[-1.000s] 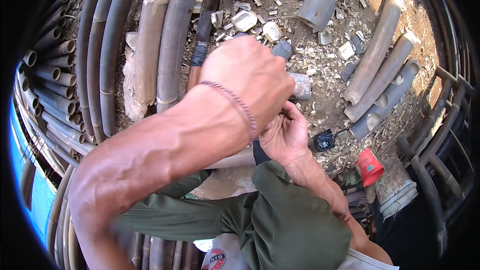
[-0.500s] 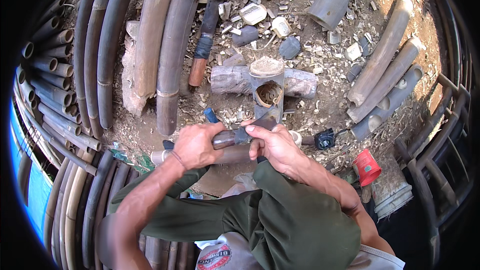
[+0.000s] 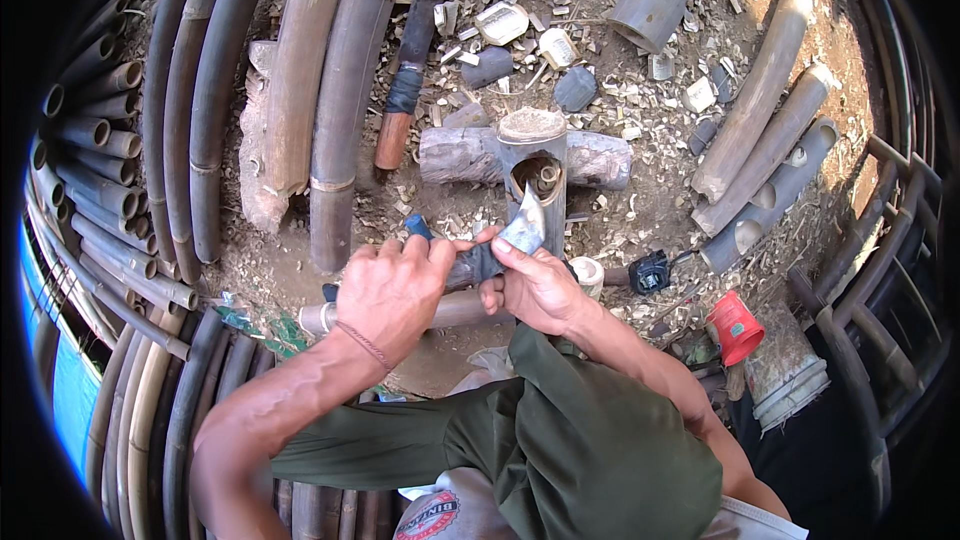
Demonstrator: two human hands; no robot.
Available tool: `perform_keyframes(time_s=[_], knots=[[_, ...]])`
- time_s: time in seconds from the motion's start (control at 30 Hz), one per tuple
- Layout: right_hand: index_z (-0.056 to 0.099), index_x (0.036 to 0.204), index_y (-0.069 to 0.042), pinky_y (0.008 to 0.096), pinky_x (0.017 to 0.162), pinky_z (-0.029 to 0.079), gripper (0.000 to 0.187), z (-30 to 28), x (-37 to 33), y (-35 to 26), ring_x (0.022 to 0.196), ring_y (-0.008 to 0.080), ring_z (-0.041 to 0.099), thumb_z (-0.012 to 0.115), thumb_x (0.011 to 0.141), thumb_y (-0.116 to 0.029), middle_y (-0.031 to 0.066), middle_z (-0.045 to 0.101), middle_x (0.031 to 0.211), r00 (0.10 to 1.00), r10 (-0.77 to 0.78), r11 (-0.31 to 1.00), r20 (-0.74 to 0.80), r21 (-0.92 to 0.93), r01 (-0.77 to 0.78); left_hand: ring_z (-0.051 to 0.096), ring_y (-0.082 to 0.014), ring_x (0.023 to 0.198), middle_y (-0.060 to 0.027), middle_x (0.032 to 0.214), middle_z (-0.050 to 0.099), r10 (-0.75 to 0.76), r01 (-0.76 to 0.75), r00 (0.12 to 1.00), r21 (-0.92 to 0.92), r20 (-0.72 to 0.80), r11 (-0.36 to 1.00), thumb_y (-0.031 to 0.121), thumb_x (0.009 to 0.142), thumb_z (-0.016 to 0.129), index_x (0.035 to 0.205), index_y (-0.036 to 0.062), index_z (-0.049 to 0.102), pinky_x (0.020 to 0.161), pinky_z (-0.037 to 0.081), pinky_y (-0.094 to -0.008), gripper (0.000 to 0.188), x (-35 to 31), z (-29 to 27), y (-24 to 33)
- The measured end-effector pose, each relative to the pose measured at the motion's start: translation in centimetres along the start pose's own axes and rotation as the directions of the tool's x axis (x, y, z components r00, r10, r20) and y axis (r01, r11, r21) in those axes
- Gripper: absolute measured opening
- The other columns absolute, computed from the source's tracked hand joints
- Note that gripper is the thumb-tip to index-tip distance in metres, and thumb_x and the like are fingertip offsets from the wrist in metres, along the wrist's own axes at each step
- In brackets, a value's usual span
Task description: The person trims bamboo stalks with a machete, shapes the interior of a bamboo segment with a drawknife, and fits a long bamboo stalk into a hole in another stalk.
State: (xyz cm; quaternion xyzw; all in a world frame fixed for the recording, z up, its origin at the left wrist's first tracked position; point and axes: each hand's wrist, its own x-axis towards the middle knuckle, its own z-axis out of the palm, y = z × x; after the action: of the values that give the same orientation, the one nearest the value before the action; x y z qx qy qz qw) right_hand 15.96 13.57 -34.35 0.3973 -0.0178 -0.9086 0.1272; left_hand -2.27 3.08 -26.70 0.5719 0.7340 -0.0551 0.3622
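Note:
My left hand (image 3: 392,290) is closed around the dark handle of a short knife (image 3: 524,224) with a broad, curved metal blade. My right hand (image 3: 540,290) pinches the same knife at the taped neck, its thumb just under the blade. The blade points up and away from me, its flat side catching the light. Just beyond the tip stands a bamboo section (image 3: 577,202) with an oval hole cut in its wall and pale shavings inside. That section leans on a short log (image 3: 600,162) lying crosswise. Below my hands lies another bamboo length (image 3: 468,310).
Long bamboo poles (image 3: 345,130) lie at left, beside a wooden-handled tool (image 3: 392,140). Chips and cut bamboo pieces cover the ground ahead. Several poles (image 3: 755,100) rest at right, one with cut holes. A red cup (image 3: 735,328) and a grey bucket (image 3: 790,385) stand at lower right.
The knife has turned in my hands, so the blade now points more upward with its bright flat side showing. My left hand has rolled over the handle and moved slightly left.

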Motion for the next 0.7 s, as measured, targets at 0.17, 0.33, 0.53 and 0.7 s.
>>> perform_keyframes(time_s=[0.17, 0.33, 0.53, 0.7], knots=[[0.059, 0.126, -0.006, 0.0301, 0.056, 0.05, 0.032, 1.5, -1.0, -1.7, 0.054, 0.0132, 0.057, 0.059, 0.1, -0.024, 0.0048, 0.068, 0.094, 0.99, 0.09, 0.996, -0.112, -0.015, -0.092, 0.071, -0.0313, 0.082, -0.015, 0.091, 0.07, 0.164, -0.094, 0.911, -0.197, 0.377, 0.976, 0.015, 0.077, 0.068, 0.103, 0.0053, 0.058, 0.07, 0.055, -0.043, 0.03, 2.7, -3.2, -3.4], [0.06, 0.12, 0.0, 0.0256, 0.047, 0.043, 0.026, 1.5, -2.6, -1.8, 0.048, 0.0091, 0.049, 0.056, 0.099, -0.015, 0.0076, 0.07, 0.093, 0.923, -0.164, 0.868, -0.35, -0.495, -0.034, 0.069, -0.0388, 0.084, -0.0195, 0.095, 0.068, -0.069, 0.223, 0.951, -0.513, 0.302, 0.829, 0.019, 0.075, 0.072, 0.113, 0.0036, 0.049, 0.072, 0.054, -0.0481, 0.047, -0.4, 5.9, 2.9], [0.057, 0.121, -0.003, 0.023, 0.05, 0.045, 0.026, 2.1, -4.8, -3.6, 0.053, 0.009, 0.053, 0.054, 0.103, -0.021, 0.0096, 0.067, 0.116, 0.963, -0.223, 0.918, -0.151, -0.366, 0.155, 0.063, -0.0227, 0.077, -0.0059, 0.084, 0.057, 0.026, -0.062, 0.982, -0.191, -0.19, 0.98, 0.013, 0.079, 0.062, 0.101, 0.008, 0.057, 0.067, 0.048, -0.0374, 0.023, 1.0, 2.3, 2.5], [0.054, 0.134, -0.007, 0.0281, 0.054, 0.045, 0.039, 2.2, -1.5, -2.5, 0.052, 0.0122, 0.055, 0.06, 0.099, -0.024, 0.0, 0.054, 0.06, 0.992, 0.104, 0.994, -0.07, 0.044, -0.101, 0.071, -0.0328, 0.081, -0.0162, 0.087, 0.071, 0.118, -0.056, 0.908, -0.162, 0.402, 0.985, 0.014, 0.075, 0.068, 0.1, 0.0057, 0.061, 0.07, 0.055, -0.0442, 0.028, 3.5, -4.3, -2.6]])
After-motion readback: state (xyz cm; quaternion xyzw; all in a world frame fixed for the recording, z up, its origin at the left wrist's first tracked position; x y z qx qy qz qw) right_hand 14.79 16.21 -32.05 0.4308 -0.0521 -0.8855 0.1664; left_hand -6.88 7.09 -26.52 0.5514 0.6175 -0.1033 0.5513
